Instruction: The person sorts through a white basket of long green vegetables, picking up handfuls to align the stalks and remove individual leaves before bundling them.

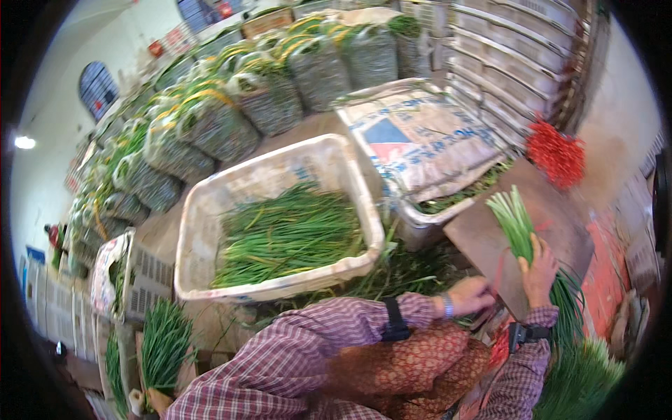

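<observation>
My right hand [541, 269] grips a bundle of green chives [514, 223] over a brown board [493, 236]. The pale cut ends point up and away from me; the long leaves hang down past my wrist. Below and to the left of the bundle, my left hand [467, 296] has its fingers bent around the end of a thin red tie strip [502, 262]. That strip runs up towards the bundle; how far it goes around the stems is hidden. A heap of loose chives [583, 378] lies at the lower right, beside my right forearm.
A white plastic crate [278, 152] holds chives. Beside it stands a sack-covered crate [420, 142]. Red strips [556, 152] hang in a bunch beyond the board. Filled bags [320, 68] and stacked crates [509, 58] line the back. Another person's hand [158, 401] holds chives at lower left.
</observation>
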The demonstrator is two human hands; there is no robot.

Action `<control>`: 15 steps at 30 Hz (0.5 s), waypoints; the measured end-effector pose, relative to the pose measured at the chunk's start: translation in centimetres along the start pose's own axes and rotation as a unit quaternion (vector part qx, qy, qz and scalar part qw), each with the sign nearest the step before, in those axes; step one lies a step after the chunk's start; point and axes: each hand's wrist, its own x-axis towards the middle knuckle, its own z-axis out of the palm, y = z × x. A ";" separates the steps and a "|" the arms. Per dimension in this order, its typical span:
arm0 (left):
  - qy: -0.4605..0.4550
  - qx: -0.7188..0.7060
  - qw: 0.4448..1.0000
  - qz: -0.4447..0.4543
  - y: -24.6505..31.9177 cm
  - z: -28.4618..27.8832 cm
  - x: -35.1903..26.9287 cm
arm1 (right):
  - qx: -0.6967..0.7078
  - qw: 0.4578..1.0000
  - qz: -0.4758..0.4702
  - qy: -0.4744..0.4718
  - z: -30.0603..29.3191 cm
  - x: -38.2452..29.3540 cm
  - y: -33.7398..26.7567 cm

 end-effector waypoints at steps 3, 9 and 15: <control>0.007 0.013 0.992 0.125 3.3 -2.7 -3.6 | -0.002 1.000 0.019 -0.023 -0.8 -0.1 0.8; 0.064 0.009 0.993 -0.103 5.0 -21.5 -19.1 | 0.181 0.976 -0.120 0.022 -6.8 0.9 -9.2; 0.432 0.243 0.823 -0.279 -0.4 -32.0 -41.6 | 0.354 0.865 -0.311 -0.175 -8.4 2.2 -28.5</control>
